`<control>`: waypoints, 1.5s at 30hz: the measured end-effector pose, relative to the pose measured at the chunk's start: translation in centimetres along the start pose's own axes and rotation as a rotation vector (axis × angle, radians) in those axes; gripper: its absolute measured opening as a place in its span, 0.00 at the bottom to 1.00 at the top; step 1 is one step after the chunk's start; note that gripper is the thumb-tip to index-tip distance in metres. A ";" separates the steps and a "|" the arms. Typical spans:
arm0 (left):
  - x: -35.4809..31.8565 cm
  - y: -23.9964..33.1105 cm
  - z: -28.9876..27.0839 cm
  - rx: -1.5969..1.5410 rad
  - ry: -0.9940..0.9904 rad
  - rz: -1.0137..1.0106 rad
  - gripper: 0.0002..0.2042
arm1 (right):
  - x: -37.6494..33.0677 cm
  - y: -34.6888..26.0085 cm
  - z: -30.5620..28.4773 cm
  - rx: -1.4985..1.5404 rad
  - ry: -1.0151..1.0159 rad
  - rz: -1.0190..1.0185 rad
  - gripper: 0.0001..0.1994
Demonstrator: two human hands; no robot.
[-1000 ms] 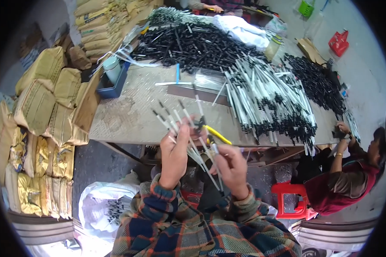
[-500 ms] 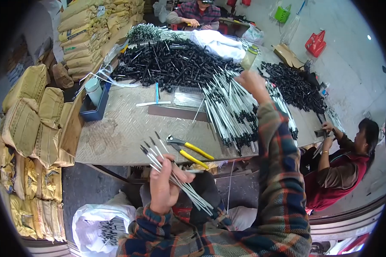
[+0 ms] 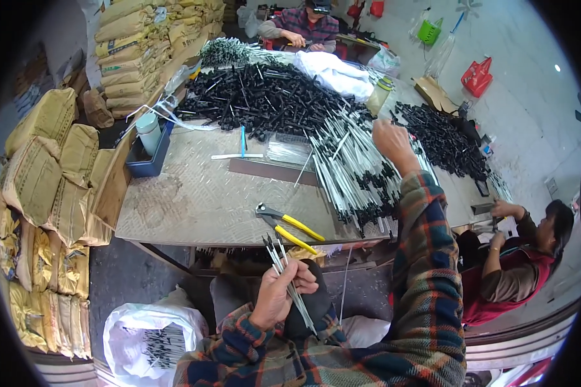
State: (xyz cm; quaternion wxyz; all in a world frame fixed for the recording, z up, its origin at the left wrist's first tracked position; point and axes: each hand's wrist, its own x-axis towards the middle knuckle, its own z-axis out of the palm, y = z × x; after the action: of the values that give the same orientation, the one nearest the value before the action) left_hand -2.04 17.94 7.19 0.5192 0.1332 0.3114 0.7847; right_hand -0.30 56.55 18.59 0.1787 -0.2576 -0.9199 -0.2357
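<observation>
Rods glossy, metal-looking; plier handles smooth plastic.

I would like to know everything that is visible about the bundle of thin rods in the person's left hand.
The bundle is several slim, pale rods with black upper tips; whether metal or plastic, I cannot tell. The left hand grips them around the middle. They slant from upper left to lower right, tips slightly fanned. In the picture, these tips overlap the table's front edge. The exact count is unclear.
</observation>
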 end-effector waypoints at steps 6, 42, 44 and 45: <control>0.3 -0.9 -0.3 0.042 0.061 -0.001 0.14 | -1.9 -1.3 -5.4 0.414 0.437 0.142 0.07; 1.8 4.5 0.5 -0.163 0.336 0.421 0.09 | 2.1 -1.9 3.0 0.093 -0.109 0.208 0.12; 1.5 4.5 -0.3 -0.148 0.282 0.421 0.07 | 1.6 -2.1 2.1 0.140 -0.061 0.218 0.12; 1.2 4.4 -0.3 -0.140 0.267 0.458 0.07 | 1.3 -3.0 1.0 0.174 -0.003 0.224 0.11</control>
State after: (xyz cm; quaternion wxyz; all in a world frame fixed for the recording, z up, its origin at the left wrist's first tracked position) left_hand -5.96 17.78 9.58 0.2906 0.0592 0.2842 0.9117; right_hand -3.21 55.31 17.29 0.2240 -0.3425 -0.9026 -0.1332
